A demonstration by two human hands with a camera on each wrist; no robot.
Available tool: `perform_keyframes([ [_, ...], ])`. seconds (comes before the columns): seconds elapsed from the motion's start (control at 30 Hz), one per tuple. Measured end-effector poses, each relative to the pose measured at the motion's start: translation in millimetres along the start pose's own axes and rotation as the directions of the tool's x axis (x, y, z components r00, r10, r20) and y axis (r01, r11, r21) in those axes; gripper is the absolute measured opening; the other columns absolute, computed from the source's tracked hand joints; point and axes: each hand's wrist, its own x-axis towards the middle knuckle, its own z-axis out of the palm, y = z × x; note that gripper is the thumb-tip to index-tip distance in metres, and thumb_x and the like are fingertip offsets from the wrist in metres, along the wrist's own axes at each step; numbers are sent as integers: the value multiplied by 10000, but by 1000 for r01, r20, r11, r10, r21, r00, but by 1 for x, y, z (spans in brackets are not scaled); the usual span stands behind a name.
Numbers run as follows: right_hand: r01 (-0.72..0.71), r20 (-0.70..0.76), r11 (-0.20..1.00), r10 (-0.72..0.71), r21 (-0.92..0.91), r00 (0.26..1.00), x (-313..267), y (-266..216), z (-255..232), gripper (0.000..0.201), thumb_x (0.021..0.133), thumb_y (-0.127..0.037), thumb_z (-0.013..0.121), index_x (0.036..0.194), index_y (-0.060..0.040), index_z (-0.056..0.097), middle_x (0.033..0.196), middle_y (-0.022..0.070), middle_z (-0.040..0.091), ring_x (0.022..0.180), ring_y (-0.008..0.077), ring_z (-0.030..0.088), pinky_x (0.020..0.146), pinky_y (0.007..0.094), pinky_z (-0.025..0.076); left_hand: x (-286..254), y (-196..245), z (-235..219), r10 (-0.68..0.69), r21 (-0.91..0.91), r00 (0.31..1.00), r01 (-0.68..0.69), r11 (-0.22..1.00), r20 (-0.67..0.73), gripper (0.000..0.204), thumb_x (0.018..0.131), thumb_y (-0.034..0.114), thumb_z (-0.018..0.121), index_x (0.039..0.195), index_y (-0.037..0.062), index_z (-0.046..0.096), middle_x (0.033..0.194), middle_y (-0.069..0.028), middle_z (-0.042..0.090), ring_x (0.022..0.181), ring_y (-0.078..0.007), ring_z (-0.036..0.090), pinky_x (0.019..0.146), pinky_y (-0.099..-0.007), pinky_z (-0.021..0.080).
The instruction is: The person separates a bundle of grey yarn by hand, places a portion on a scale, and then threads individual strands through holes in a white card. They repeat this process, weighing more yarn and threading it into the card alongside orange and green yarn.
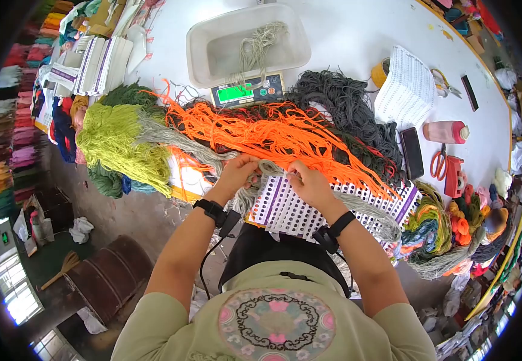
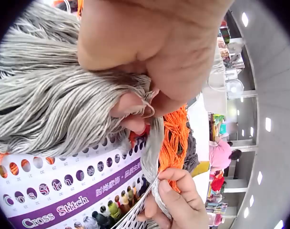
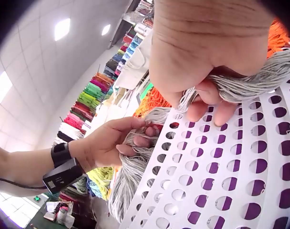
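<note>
Hands, two, both at work on one bundle of grey thread (image 1: 268,168) at the near edge of the white table (image 1: 357,36). We note the left hand (image 1: 237,171) with fingers curled round the grey thread, a strand pinched between thumb and fingertips; the left wrist view shows the strands fanning out wide behind that grip. We note the right hand (image 1: 309,183) likewise closed on the same thread, fingers wrapped round a thinner hank that runs off to the right. Between the two hands the thread spans a short gap just above the punched card.

Punched card (image 1: 291,210), white with purple rows of holes and the words "Cross Stitch" printed on a purple band; it lies under both hands, and the grey thread rests on its upper edge. Some holes already carry coloured threads.

Orange thread (image 1: 273,129), a long loose mass, lies just beyond the hands, over dark grey thread (image 1: 345,105). Lime green thread (image 1: 113,141) sits to the left of it. Digital scale (image 1: 246,91) with a lit green display stands farther back, a white tray (image 1: 206,45) on it holding a small hank. Phone (image 1: 412,151), pink bottle (image 1: 446,131) and red scissors (image 1: 439,163) lie to the right, well apart from the hands.
</note>
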Motion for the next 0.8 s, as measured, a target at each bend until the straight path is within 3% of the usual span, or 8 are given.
perform_keyframes([
  [0.07,31,-21,1000,-30,4,999,-1,2,1,149,905,-278,555,1006,-172,530,687,116,624,656,345,627,584,458,462,1,2,7,-30,-84,999,28,996,-15,181,917,224,617,1004,65,605,823,-38,631,625,-76,550,466,-201,368],
  [0.17,55,-35,998,-55,7,998,-1,3,1,153,904,-278,557,1010,-170,532,687,115,624,660,347,628,586,460,463,8,-4,11,-3,133,1000,7,991,-30,235,887,246,656,998,40,635,766,-20,620,589,-76,552,466,-225,395],
  [0.23,49,-33,999,-49,11,998,-1,3,1,154,903,-277,558,1010,-169,534,688,113,624,662,347,628,587,463,463,7,-7,13,141,485,989,-140,863,34,275,870,287,682,991,41,652,759,-14,620,583,-74,546,463,-218,385],
  [0.37,-6,-13,1000,5,-17,1000,2,3,4,170,892,-275,569,1020,-167,539,716,115,636,679,348,635,603,468,469,-10,-3,22,92,232,994,-104,967,66,276,878,276,669,1036,51,645,798,-10,633,584,-61,547,448,-193,370],
  [0.43,-29,-5,999,29,-35,1000,4,3,7,177,889,-272,568,1030,-167,543,736,121,644,689,350,638,614,463,476,-29,12,32,12,-154,922,51,987,387,268,909,236,615,1112,62,625,826,-4,641,593,-49,525,427,-179,336],
  [0.53,19,-56,999,-22,-40,998,4,9,10,191,879,-232,568,1054,-157,572,804,142,664,722,338,649,639,432,492,-29,31,50,-97,69,896,75,995,432,299,919,131,513,1205,101,597,888,-24,655,605,-51,546,431,-177,369],
  [0.67,-106,138,922,58,373,989,8,19,3,255,860,-145,606,1103,-70,598,857,97,696,687,180,641,621,309,486,-15,25,62,-37,383,911,-135,914,410,362,895,53,438,1224,118,576,879,-21,657,621,-65,591,458,-196,436],
  [0.8,-168,213,798,51,579,976,7,17,-1,306,846,-109,648,1126,0,596,842,38,686,664,71,577,600,233,455,6,-3,60,143,342,892,-307,888,429,303,880,36,464,1142,93,605,818,-26,650,628,-98,625,481,-229,475],
])
